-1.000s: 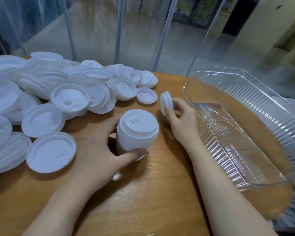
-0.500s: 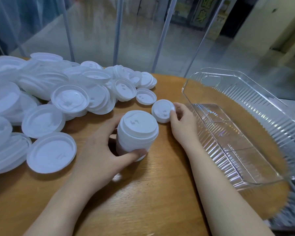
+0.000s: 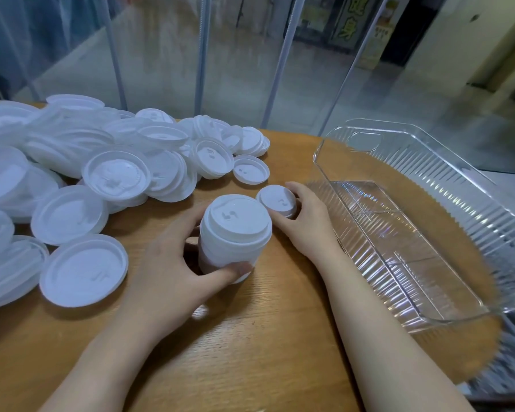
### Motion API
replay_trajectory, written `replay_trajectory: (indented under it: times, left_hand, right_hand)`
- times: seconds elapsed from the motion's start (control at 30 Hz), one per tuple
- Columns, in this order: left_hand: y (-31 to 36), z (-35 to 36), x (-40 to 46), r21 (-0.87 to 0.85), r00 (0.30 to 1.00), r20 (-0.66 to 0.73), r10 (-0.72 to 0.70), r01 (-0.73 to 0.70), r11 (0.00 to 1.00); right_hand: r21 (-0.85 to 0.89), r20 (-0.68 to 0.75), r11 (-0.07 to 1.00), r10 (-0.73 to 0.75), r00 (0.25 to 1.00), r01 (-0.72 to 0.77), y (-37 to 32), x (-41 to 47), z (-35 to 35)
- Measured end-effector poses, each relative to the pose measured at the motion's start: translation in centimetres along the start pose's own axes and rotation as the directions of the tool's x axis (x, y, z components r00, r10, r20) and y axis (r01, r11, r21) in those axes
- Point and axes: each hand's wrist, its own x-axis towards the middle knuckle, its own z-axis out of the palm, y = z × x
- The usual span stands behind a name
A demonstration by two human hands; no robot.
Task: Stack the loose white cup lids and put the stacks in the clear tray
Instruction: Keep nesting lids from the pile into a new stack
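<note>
A tall stack of white cup lids [image 3: 235,233] stands on the wooden table [image 3: 250,337] in the middle of the view. My left hand [image 3: 173,275] grips the stack from its left, thumb across the lower front. Just right of the stack, my right hand [image 3: 306,221] holds a single small white lid [image 3: 275,200], which lies flat, top side up. A big heap of loose white lids [image 3: 81,173] covers the left of the table. The clear ribbed tray [image 3: 470,209] sits on the right with nothing in it.
A lone upturned lid [image 3: 251,173] lies just behind the held lid. Clear plastic curtain strips [image 3: 202,55] hang behind the table's far edge. The table's rounded edge runs along the right, under the tray.
My right hand has turned the small lid from standing on edge to flat and brought it closer to the stack. The left hand and the stack have stayed where they were.
</note>
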Motion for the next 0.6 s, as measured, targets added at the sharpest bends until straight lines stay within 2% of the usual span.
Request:
replay_trajectory:
  times: [0.07,0.2,0.33,0.47,0.6]
  left_hand:
    - [0.0,0.0,0.0,-0.003,1.0,-0.006,0.003,-0.003,1.0]
    - [0.0,0.1,0.0,-0.015,1.0,-0.01,0.0,0.0,1.0]
    - [-0.1,0.4,0.0,-0.041,1.0,-0.019,-0.008,0.007,0.999]
    - [0.1,0.5,-0.1,-0.062,1.0,-0.019,-0.021,0.019,0.998]
    - [0.4,0.4,-0.1,-0.08,0.999,-0.001,-0.037,0.036,0.996]
  right_hand:
    - [0.071,-0.036,0.997,-0.006,0.999,0.008,-0.2,0.0,-0.2]
    - [0.149,-0.112,0.982,-0.099,0.989,0.116,-1.2,0.1,-0.9]
    - [0.373,-0.172,0.899,-0.175,0.969,0.228,-3.6,-1.1,-2.0]
    - [0.503,-0.091,0.8,-0.327,0.941,0.326,-6.1,-3.0,-2.1]
    - [0.54,0.023,0.77,-0.416,0.909,0.339,-6.8,-4.0,-1.9]
